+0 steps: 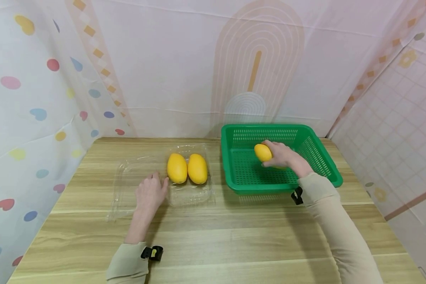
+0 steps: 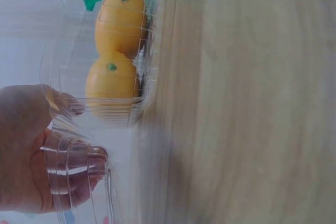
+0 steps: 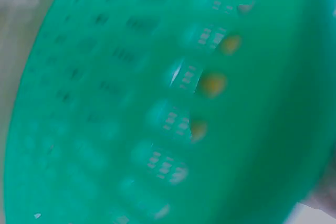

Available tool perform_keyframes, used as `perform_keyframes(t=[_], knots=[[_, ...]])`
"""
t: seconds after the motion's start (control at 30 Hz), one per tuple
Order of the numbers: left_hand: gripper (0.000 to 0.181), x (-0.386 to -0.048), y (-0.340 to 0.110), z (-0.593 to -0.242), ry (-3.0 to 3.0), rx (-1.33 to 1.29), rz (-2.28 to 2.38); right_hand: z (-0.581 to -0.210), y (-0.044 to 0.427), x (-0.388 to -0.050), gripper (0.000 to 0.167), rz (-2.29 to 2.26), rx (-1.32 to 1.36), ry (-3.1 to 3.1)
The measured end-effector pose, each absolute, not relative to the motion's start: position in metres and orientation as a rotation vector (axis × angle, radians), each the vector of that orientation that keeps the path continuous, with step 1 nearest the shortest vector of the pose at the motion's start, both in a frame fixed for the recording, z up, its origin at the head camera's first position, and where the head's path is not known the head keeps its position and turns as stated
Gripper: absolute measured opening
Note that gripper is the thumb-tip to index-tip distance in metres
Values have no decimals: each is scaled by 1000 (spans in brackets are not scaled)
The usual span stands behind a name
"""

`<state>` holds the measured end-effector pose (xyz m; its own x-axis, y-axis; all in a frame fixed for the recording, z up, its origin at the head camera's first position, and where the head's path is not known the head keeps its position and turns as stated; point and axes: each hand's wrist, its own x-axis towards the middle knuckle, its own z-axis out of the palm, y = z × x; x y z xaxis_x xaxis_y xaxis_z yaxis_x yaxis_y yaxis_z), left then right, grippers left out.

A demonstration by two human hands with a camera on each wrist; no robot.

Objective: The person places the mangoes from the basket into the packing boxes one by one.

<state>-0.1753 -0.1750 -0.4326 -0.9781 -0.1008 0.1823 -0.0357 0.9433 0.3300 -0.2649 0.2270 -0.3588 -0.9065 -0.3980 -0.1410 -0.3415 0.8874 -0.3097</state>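
My hands are well apart; right hand grips a yellow mango within the rim of the green basket, can't tell if the fruit touches the basket floor; a bit of another yellow item shows under that hand, mostly hidden.

Left hand is on the clear clamshell, thumb spread from fingers, touching plastic; can't tell if it pinches; two more mangoes sit side by side in the clamshell's right half, left half laid out beside it; stem ends show green in the left wrist view.

Clamshell and basket are on a wood-grain table, basket to the right; patterned curtain behind; right wrist view is blurred, mostly green basket wall.
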Motion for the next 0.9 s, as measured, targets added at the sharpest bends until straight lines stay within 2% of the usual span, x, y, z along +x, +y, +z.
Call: perform_keyframes(t=[0.47, 0.9], knots=[[43, -175, -175, -433, -2883, 91, -479, -327, 159, -246, 72, -434, -762, 2937], [46, -175, -176, -432, -2896, 101, -490, -318, 89, -226, 73, -362, -932, 2974]])
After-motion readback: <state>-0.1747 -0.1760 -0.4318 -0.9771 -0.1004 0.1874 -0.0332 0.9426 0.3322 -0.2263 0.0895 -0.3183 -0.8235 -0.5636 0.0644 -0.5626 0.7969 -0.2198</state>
